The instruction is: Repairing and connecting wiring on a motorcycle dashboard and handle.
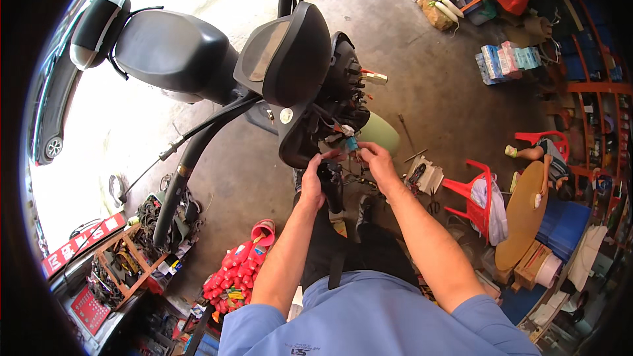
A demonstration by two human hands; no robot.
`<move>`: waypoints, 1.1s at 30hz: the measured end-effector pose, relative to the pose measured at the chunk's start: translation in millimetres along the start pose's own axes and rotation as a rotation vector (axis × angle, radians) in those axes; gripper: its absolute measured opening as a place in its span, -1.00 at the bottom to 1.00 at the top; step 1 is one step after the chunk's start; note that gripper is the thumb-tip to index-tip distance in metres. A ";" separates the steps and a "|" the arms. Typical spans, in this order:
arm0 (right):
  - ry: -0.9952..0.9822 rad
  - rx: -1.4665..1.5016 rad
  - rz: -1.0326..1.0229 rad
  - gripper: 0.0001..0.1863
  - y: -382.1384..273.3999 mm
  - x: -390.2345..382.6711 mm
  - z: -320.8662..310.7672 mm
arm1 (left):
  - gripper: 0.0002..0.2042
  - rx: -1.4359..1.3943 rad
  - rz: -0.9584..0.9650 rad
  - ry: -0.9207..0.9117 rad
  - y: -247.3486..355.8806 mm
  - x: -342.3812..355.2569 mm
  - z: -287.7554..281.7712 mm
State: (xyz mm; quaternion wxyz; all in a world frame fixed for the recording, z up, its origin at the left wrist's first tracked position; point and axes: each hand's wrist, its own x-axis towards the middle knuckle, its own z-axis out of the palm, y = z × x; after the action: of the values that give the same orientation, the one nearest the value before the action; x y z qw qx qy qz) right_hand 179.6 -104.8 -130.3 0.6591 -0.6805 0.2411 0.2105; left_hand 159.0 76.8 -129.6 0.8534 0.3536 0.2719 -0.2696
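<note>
A black scooter (173,49) stands in front of me, its front end bare, with wiring and connectors (348,130) exposed. My right hand (380,166) pinches a small blue connector (352,144) beside the front assembly. Close by on its left, my left hand (315,178) has its fingertips drawn together by the same wiring; what lies between them is too small to make out. A white connector sits just above the blue one. Below the hands, dark wires hang near my legs, partly hidden by my hands.
A red plastic chair (484,201) and a round wooden table (522,217) stand at right, with a person (554,161) seated beyond. Red-wrapped goods (236,273) lie at lower left, near a rack of cables (125,260). Stacked packs (504,61) sit on the floor at far right.
</note>
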 end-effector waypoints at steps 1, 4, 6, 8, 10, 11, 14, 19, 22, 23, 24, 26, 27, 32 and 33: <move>-0.006 0.000 0.004 -0.67 -2.7 -1.5 -0.8 | -0.48 -0.028 -0.013 0.020 -2.0 -0.5 -4.7; 0.055 -0.013 -0.001 -0.68 -5.3 -2.5 -6.3 | -0.48 -0.075 -0.032 0.065 -2.9 -7.5 -8.0; 0.081 -0.042 -0.057 -0.68 2.6 -4.4 -15.4 | -0.48 -0.090 -0.030 0.079 -0.7 -11.2 -5.9; 0.159 -0.118 -0.178 -0.73 5.9 -13.8 -17.5 | -0.48 -0.139 -0.046 0.090 -2.1 -19.4 -6.5; 0.147 -0.125 -0.201 -0.77 8.4 -32.4 -16.8 | -0.49 -0.171 -0.031 0.113 -6.1 -26.0 -13.2; 0.163 -0.135 -0.222 -0.80 8.8 -46.0 -20.2 | -0.49 -0.200 -0.037 0.115 -9.5 -29.1 -13.1; -0.052 -0.112 -0.038 -0.83 17.4 -91.0 -24.4 | -0.51 -0.240 -0.010 0.178 -12.9 -46.3 -9.6; -0.418 -0.377 0.142 -0.66 37.7 -149.1 -20.7 | -0.52 -0.480 -0.011 0.275 -20.7 -70.4 -3.5; -0.390 -0.424 -0.008 -0.52 30.5 -162.5 -4.3 | -0.52 -0.492 0.055 0.287 -24.8 -83.3 10.3; -0.379 -0.447 -0.085 -0.54 23.6 -162.6 2.0 | -0.52 -0.485 0.073 0.300 -25.9 -88.1 14.6; -0.393 -0.455 -0.106 -0.54 16.0 -162.7 6.7 | -0.51 -0.470 0.083 0.280 -26.1 -91.4 16.5; -0.410 -0.391 0.046 -0.62 -1.6 -163.1 12.4 | -0.50 -0.445 0.113 0.223 -21.8 -100.4 24.9; -0.419 -0.402 0.028 -0.62 -3.6 -161.0 11.8 | -0.50 -0.412 0.118 0.171 -16.2 -103.8 30.6; -0.370 -0.195 0.008 -0.69 -12.7 -166.8 2.1 | -0.68 0.105 0.255 0.378 13.8 -92.0 -11.2; -0.372 -0.206 -0.002 -0.69 -13.3 -168.7 -0.3 | -0.74 0.212 0.341 0.453 27.4 -80.0 -22.6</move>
State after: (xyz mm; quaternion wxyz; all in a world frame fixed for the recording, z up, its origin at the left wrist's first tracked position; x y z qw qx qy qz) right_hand 53.5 -96.4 -17.8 0.6193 -0.6941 0.0917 0.3553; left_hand 114.2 131.8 -78.3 0.7624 0.5324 0.3624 -0.0638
